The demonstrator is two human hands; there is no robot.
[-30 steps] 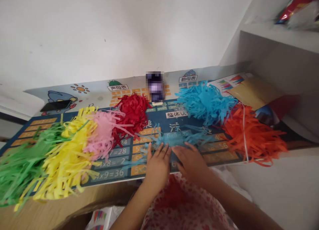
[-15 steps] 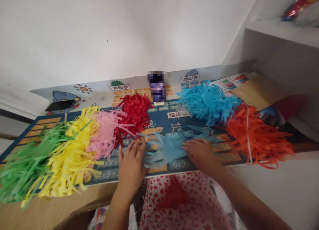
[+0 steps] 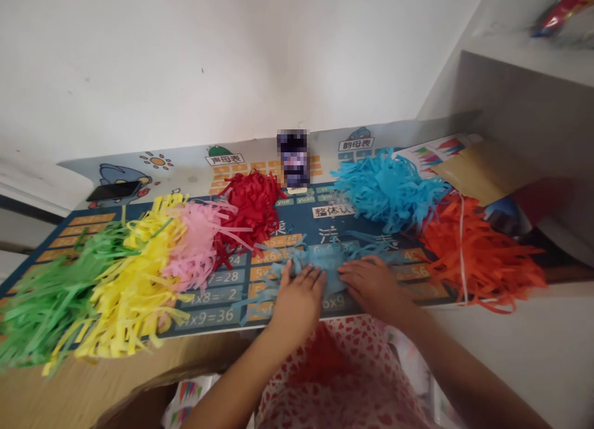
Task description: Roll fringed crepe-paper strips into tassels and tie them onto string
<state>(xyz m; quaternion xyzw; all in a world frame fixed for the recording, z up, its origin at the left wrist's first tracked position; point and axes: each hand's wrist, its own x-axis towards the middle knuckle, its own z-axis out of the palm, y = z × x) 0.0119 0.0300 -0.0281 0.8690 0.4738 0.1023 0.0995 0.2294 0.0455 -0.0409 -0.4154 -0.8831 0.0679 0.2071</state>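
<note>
A sheet of light blue fringed tissue paper [image 3: 330, 257] lies spread on the printed desk mat [image 3: 211, 317] in front of me. My left hand [image 3: 299, 299] rests on its left part, palm down with the fingers stretched out. On the right part lies my right hand [image 3: 375, 286], its fingers extended over the paper and not wrapped round it. Between the two hands the middle of the sheet shows. Thin cut strips fan out to the left, and more stick out at the far right side.
Left of my hands lie green [image 3: 51, 299], yellow [image 3: 134, 293], pink [image 3: 197, 243] and red [image 3: 253, 209] tissue tassels. A bright blue tassel [image 3: 390, 187] and an orange one [image 3: 482, 255] with white string lie right. A phone [image 3: 295, 163] leans on the wall; a dark phone [image 3: 115, 191] lies far left.
My left hand has moved right from the mat beside the sheet onto the tissue paper, closer to my right hand. The right hand stays nearly in place.
</note>
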